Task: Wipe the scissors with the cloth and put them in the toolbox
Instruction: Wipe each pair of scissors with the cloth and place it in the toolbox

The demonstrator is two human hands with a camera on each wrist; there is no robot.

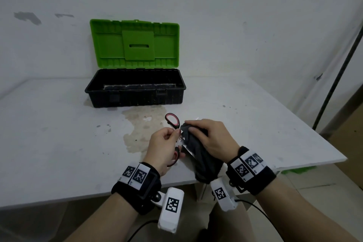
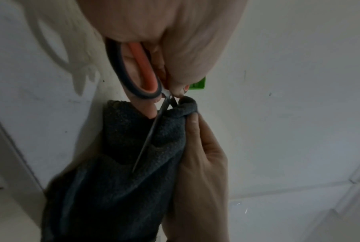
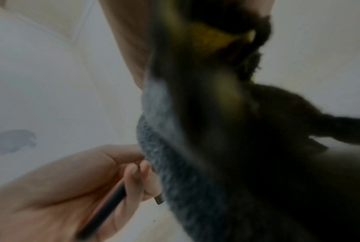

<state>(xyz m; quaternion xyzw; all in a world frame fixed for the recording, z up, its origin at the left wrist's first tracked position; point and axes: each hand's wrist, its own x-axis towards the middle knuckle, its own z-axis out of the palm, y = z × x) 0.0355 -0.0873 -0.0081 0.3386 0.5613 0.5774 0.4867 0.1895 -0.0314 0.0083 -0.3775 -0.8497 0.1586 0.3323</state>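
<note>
Dim, soft light; blurred wrist views

You work over a white, brown-stained table [image 1: 59, 143], your scissors [image 1: 172, 122] looped in black and red-orange, your cloth [image 1: 200, 155] dark grey; behind, your toolbox [image 1: 135, 92] shows a black base and bright green lid [image 1: 134, 43].

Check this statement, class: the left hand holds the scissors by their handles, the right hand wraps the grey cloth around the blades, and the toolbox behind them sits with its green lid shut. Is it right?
One detail is wrong: the toolbox is open, its green lid standing upright, as the head view shows. The left hand does hold the scissors, and the right hand does wrap the grey cloth around the blades.
</note>
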